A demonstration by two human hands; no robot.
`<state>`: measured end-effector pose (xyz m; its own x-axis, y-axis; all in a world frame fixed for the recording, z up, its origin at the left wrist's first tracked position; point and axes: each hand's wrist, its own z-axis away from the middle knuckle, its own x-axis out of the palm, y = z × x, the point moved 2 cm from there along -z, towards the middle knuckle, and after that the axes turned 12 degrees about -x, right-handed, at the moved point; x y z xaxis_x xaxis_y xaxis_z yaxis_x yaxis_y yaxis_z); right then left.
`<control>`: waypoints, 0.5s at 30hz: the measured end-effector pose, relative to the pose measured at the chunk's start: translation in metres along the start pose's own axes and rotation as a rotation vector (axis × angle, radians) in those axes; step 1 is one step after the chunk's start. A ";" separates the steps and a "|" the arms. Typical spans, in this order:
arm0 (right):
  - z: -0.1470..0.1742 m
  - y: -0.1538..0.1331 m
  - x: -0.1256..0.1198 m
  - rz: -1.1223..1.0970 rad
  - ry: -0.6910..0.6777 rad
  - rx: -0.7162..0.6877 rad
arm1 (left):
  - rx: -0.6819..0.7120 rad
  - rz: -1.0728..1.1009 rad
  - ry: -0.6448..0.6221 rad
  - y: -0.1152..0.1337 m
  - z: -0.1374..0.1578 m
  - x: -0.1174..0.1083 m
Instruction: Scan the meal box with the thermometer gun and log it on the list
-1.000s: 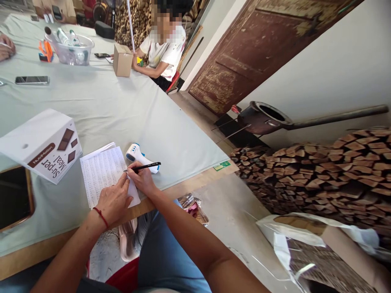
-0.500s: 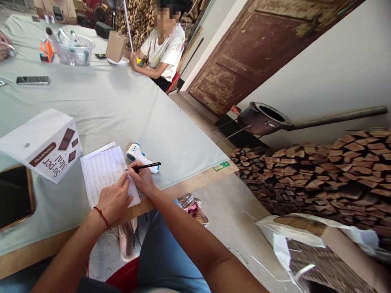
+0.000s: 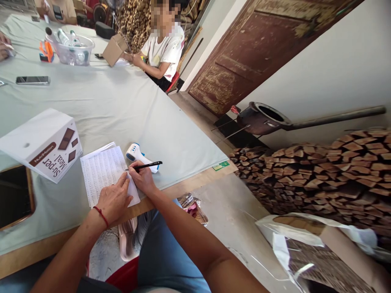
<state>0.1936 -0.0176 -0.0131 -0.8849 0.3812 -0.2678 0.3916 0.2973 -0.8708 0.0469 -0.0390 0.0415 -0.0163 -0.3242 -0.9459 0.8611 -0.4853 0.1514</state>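
Observation:
A sheet of paper (image 3: 102, 171) covered in rows of handwriting lies near the table's front edge, with another sheet partly under it. My left hand (image 3: 114, 198) rests flat on its lower part, index finger stretched towards the pen tip. In my right hand (image 3: 143, 179) is a black pen (image 3: 149, 164), pinched with its tip on or just above the paper's right side. Just behind that hand, a white and blue infrared thermometer (image 3: 134, 152) lies on the cloth. To the left of the paper stands a white box (image 3: 45, 140) printed "Su-per Meal".
A large dark-screened device (image 3: 15, 197) lies at the left edge. Further back are a phone (image 3: 33, 80), an orange tape dispenser (image 3: 47, 52), a clear basin (image 3: 75, 55) of bottles and a person (image 3: 163, 51) beside a cardboard box (image 3: 114, 49). Stacked firewood (image 3: 330, 171) stands right.
The pen has shifted very slightly to the right in my right hand. Across the table, the person has tilted the cardboard box and lowered the thin stick. My left hand stays put.

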 end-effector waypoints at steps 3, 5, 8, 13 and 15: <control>0.000 0.000 0.000 0.011 -0.009 0.002 | 0.009 0.023 0.019 0.000 0.000 0.001; 0.000 0.001 0.000 0.012 -0.010 0.005 | 0.008 0.031 0.023 -0.001 -0.001 0.001; 0.000 0.001 0.000 0.003 0.018 0.004 | -0.001 0.013 0.008 0.000 0.000 0.001; 0.000 0.001 0.001 -0.003 0.017 -0.009 | -0.005 -0.013 -0.004 0.001 0.001 -0.003; 0.000 0.002 0.001 0.011 0.009 -0.007 | -0.005 -0.012 -0.002 0.001 0.001 -0.003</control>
<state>0.1932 -0.0171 -0.0150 -0.8782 0.3926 -0.2732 0.4027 0.2990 -0.8651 0.0473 -0.0397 0.0448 -0.0274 -0.3202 -0.9470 0.8635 -0.4849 0.1389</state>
